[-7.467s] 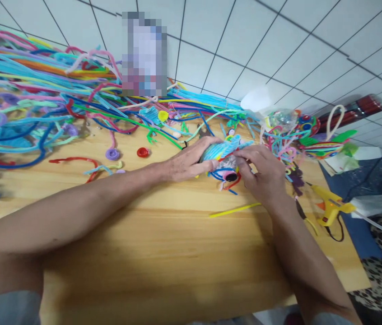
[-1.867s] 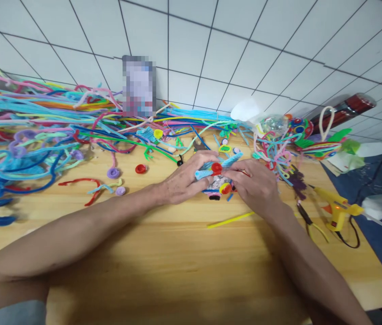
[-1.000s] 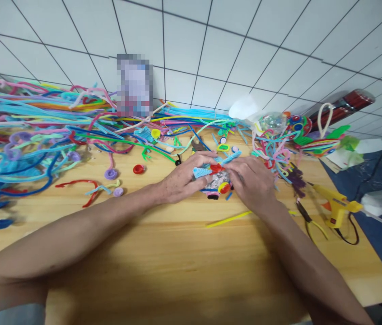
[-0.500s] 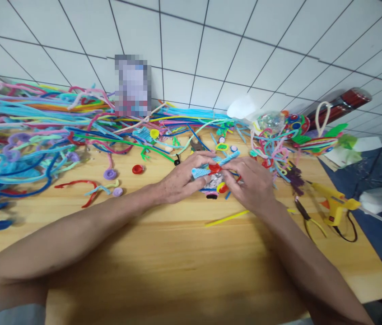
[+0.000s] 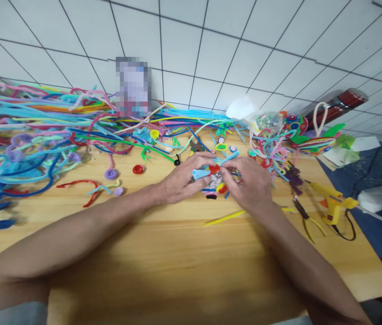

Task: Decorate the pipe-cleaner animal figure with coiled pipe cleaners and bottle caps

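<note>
Between my two hands is a small pipe-cleaner craft piece (image 5: 216,181) with a clear, shiny body and coloured coils around it. Light blue pipe-cleaner parts (image 5: 200,174) stick out at its top, beside a red coil (image 5: 214,169). My left hand (image 5: 186,178) is closed around its left side, thumb below and fingers above. From the right, my right hand (image 5: 249,183) pinches at the red coil with thumb and forefinger. A pink and black coil (image 5: 211,196) shows at the lower edge. My fingers cover part of the piece.
Loose pipe cleaners (image 5: 52,108) heap along the wall and left side. Pliers (image 5: 308,219) and a yellow glue gun (image 5: 333,201) lie at right. A yellow pipe cleaner (image 5: 225,218) lies before my hands. Finished-looking colourful balls (image 5: 294,124) sit at back right, near a red cylinder (image 5: 338,106).
Almost nothing differs. Both hands stay on the craft piece, with only a slight shift of my right hand and of the camera view.
</note>
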Motion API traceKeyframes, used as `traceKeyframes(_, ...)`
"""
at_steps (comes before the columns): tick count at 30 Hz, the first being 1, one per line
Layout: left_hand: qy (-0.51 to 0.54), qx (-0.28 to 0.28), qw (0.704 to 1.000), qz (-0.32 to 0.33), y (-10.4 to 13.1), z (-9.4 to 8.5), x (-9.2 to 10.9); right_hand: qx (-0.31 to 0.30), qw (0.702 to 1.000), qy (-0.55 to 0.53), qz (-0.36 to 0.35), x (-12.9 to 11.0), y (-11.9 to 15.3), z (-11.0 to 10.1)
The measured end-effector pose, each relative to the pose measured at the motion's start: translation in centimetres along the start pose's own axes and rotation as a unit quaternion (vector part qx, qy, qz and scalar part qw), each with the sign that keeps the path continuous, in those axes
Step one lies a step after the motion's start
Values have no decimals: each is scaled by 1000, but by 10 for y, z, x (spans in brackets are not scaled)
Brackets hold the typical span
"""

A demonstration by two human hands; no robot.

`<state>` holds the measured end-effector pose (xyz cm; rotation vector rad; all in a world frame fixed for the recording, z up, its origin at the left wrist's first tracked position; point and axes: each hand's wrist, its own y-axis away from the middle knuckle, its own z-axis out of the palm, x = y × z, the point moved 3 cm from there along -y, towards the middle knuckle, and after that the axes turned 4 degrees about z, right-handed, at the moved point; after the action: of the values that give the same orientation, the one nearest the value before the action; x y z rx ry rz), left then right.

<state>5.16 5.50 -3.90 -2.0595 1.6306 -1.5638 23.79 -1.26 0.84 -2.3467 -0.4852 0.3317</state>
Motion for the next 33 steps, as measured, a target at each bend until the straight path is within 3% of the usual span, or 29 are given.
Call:
traceKeyframes(8,4,13,1000,15,4,2,-5,22,999,22,18,-3,2,3)
traceKeyframes(13,37,-14,999,8,-1,-9,1,19,999,30,31,-4,3,3)
traceKeyframes(18,83,-36,992,-85,-12,-29,13,22,999,25,20,-9,3,2)
traceKeyframes(22,54,-66,983,-163,-17,-31,20,13,1000,18,7,-13,2,0)
traceKeyframes(33,-23,-36,989,-142,-19,-27,34,3,1000,6,6,-17,3,0)
